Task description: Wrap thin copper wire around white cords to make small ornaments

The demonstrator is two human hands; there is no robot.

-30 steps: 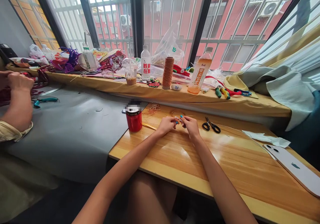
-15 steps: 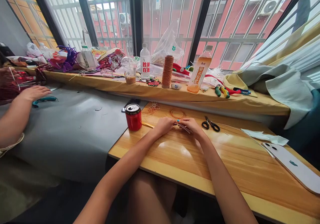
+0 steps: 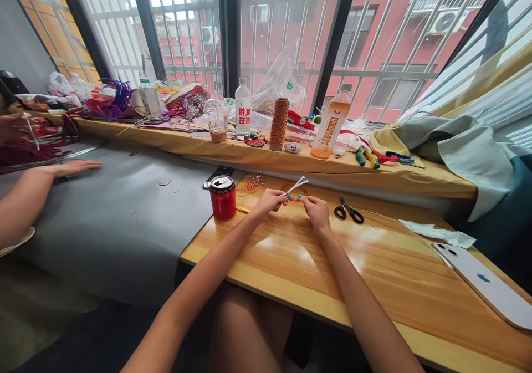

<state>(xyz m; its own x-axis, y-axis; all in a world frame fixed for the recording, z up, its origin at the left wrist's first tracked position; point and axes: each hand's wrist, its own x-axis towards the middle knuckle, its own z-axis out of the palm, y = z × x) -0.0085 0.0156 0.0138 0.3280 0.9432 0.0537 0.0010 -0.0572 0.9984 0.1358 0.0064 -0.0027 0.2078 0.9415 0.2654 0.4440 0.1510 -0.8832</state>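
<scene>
My left hand (image 3: 271, 202) is closed in a pinch over the wooden table, gripping a few thin white strips (image 3: 298, 183) whose free ends point up and to the right. Close beside it, my right hand (image 3: 316, 211) pinches a short stretch of orange-brown thread (image 3: 295, 199) that runs between the fingertips of both hands. Whether it is thread or fine wire is too small to tell. Behind the hands lies a loose coil of the same colour, partly hidden. A tangle of orange-brown strands (image 3: 254, 183) rests further left. Black-handled scissors (image 3: 349, 211) lie right of my right hand.
A red can (image 3: 223, 198) stands left of my hands. On the ledge are a wound spool (image 3: 279, 124), an orange drink bottle (image 3: 331, 123) and pliers (image 3: 368, 157). A white phone (image 3: 484, 281) lies at right. At left, a co-worker's hand (image 3: 77, 167) rests on a grey mat.
My hands have moved slightly apart. The white strips, earlier pointing down to the right, now point up from my left hand. The co-worker's hand has shifted right on the mat.
</scene>
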